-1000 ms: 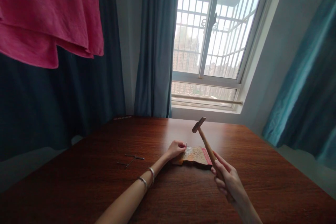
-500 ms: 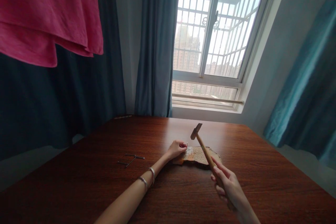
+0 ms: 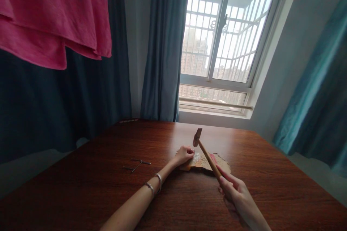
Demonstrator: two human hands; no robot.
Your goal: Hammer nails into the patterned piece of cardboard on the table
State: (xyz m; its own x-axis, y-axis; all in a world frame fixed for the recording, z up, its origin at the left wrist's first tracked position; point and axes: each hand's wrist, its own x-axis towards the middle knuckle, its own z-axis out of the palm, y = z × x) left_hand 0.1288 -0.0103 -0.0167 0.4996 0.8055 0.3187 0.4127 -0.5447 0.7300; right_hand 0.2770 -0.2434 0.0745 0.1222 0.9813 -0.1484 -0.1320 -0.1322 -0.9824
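Observation:
A flat wooden piece (image 3: 214, 164) with a pale and reddish patterned top lies on the brown table (image 3: 108, 195). My left hand (image 3: 183, 154) rests at its left end, fingers pinched together on a small nail held upright. My right hand (image 3: 233, 191) is closed round the wooden handle of a small hammer (image 3: 203, 149). The hammer head hangs just above and right of the pinched fingers.
Three loose nails (image 3: 137, 164) lie on the table to the left. A pink cloth (image 3: 54, 14) hangs at the upper left. Blue curtains (image 3: 162, 43) flank a barred window (image 3: 225, 39) behind the table's far edge.
The hammer head has come down and leftward toward my left fingers. My right hand has lowered a little. The left hand stays pinched in place.

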